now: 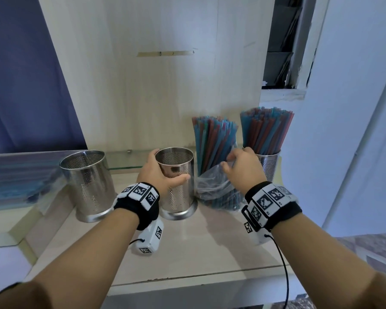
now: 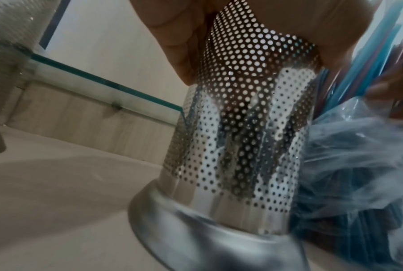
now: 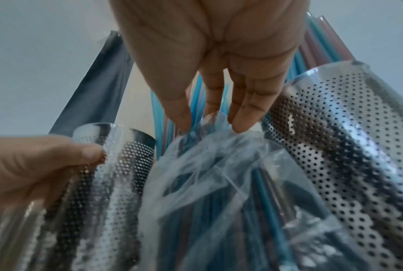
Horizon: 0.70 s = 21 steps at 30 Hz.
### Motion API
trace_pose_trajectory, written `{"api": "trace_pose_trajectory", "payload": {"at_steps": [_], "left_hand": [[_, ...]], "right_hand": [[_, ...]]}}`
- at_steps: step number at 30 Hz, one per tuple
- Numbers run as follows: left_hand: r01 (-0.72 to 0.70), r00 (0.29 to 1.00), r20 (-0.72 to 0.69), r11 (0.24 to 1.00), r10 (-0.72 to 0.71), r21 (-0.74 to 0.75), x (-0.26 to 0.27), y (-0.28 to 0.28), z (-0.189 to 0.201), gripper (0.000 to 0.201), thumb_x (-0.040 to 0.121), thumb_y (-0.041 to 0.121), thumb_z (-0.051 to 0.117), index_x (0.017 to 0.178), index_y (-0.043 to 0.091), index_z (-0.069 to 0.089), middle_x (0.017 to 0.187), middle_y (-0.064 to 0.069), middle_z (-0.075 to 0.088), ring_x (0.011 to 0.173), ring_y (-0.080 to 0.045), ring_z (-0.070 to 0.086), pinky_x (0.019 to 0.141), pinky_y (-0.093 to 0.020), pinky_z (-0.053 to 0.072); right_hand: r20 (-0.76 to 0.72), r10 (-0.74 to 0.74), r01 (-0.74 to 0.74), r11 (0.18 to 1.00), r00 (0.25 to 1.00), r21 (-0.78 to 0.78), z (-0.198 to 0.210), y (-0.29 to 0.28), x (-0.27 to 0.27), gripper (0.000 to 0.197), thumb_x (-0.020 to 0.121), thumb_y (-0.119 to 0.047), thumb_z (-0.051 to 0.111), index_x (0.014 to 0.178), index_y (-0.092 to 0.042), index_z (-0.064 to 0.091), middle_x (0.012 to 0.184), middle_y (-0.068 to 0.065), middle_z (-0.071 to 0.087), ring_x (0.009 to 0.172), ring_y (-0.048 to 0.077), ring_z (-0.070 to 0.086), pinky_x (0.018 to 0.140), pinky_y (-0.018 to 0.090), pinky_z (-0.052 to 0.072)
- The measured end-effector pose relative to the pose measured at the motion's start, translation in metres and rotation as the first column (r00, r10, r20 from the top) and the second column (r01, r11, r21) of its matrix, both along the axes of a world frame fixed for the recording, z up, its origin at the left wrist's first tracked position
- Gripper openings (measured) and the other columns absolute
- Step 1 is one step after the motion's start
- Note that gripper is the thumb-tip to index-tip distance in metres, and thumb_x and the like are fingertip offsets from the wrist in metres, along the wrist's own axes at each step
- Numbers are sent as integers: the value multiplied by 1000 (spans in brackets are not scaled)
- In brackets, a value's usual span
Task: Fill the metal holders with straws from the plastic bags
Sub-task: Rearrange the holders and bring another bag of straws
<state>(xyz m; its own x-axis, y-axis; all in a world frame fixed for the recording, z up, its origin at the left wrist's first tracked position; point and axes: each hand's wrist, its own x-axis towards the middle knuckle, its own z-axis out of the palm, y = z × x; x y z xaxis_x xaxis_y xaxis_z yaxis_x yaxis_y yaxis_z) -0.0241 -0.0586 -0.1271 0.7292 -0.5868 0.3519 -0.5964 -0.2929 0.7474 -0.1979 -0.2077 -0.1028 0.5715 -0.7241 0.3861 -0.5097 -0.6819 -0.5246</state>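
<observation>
Left hand [image 2: 172,36] grip on perforated holder [image 2: 242,137], bagged straws [image 2: 358,165] beside.

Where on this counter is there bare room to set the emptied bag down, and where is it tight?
Bare counter lies in front of the holders, between the two forearms. Smaller room sits ahead of the left empty holder. It is crowded on the right: the middle holder in the left hand, the straw bag under the right hand, and the filled holder stand close together.

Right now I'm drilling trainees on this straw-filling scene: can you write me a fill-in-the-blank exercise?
1. The left hand grips the ___ of three metal holders.
2. The right hand touches the plastic ___ of straws.
3. Only the ___ holder is already full of straws.

Missing words: middle; bag; rightmost
</observation>
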Motion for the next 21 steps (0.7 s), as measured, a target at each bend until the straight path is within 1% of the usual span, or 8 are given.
{"api": "trace_pose_trajectory", "payload": {"at_steps": [3, 6, 9, 11, 12, 14, 18, 21], "left_hand": [[3, 1000, 6, 1000, -3, -12, -4, -6, -4, 110, 56, 48, 91, 143, 18, 31, 131, 1, 56, 115, -16, 55, 94, -25, 42], [-1, 1000, 22, 1000, 1, -13, -4, -6, -11, 116, 53, 56, 89, 145, 23, 26, 132, 4, 57, 118, -18, 56, 98, -32, 46], [-11, 998, 54, 1000, 11, -10, -7, -3, -16, 115, 56, 55, 88, 146, 24, 23, 132, 5, 57, 118, -18, 56, 94, -27, 44], [-6, 998, 64, 1000, 8, -17, -8, -2, -19, 117, 57, 56, 86, 148, 24, 19, 135, 3, 56, 119, -20, 56, 96, -30, 45], [-9, 998, 64, 1000, 10, -16, -8, -2, -20, 118, 58, 57, 85, 149, 25, 18, 136, 2, 56, 120, -21, 56, 97, -33, 46], [-15, 998, 59, 1000, 16, -9, -7, -2, -21, 119, 59, 57, 85, 150, 25, 15, 136, 1, 56, 119, -21, 57, 98, -34, 46], [-8, 997, 72, 1000, 10, -23, -5, -3, -23, 117, 59, 54, 85, 149, 25, 16, 134, 0, 57, 117, -21, 58, 95, -30, 46], [-3, 998, 66, 999, 5, -40, -1, -5, -26, 115, 58, 55, 86, 147, 26, 19, 132, 1, 58, 115, -21, 59, 95, -33, 48]], "right_hand": [[55, 20, -20, 1000, 998, -4, 4, 2, 4, 60, 89, -43, 67, 133, -6, 49, 129, 13, 45, 116, 29, 48, 101, 35, 39], [108, 12, -11, 1000, 994, -8, 10, 4, 12, 79, 81, -59, 69, 133, -4, 45, 126, 13, 47, 120, 30, 44, 103, 41, 40], [136, 24, -28, 999, 990, 31, 14, 4, 27, 101, 70, -72, 68, 141, -7, 38, 134, 11, 48, 128, 29, 42, 108, 47, 40], [194, 3, -11, 999, 981, 40, 13, -1, 38, 113, 58, -81, 61, 143, -12, 36, 133, 6, 51, 129, 25, 45, 107, 47, 43], [202, -9, 1, 999, 979, 38, 13, -5, 43, 113, 56, -82, 61, 143, -13, 36, 131, 5, 52, 128, 25, 47, 107, 47, 44], [167, -35, 30, 999, 985, 35, 15, -8, 49, 107, 63, -74, 68, 143, -11, 36, 133, 8, 51, 129, 27, 44, 111, 45, 38], [220, -76, 80, 997, 973, -10, 9, -2, 44, 107, 75, -59, 75, 152, -6, 22, 144, 14, 37, 133, 31, 32, 112, 38, 23], [268, -107, 102, 994, 957, 33, -9, 9, 30, 108, 73, -49, 81, 152, -6, 20, 141, 16, 37, 131, 31, 32, 110, 38, 25]]}}
